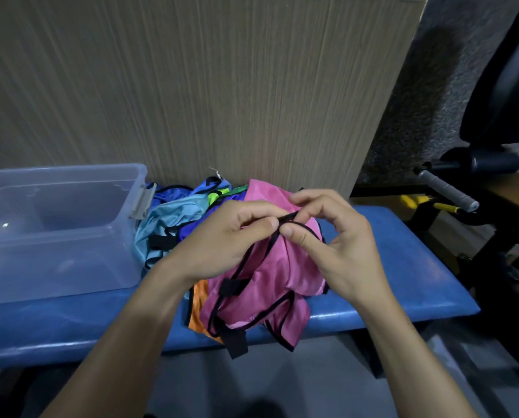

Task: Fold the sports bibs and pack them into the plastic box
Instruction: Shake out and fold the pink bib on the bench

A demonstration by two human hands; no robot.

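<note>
Our left hand and right hand pinch the black-trimmed edge of the pink mesh sports bib over the blue padded bench. We see the clear plastic box standing open at the left, beside other crumpled coloured bibs.

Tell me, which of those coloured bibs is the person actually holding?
The pink bib, on top at the front of the pile. Both hands pinch its black trim; the light blue, orange and green bibs lie untouched.

Gym/weights rm: blue padded bench, knurled bar grip, black machine frame.
</note>
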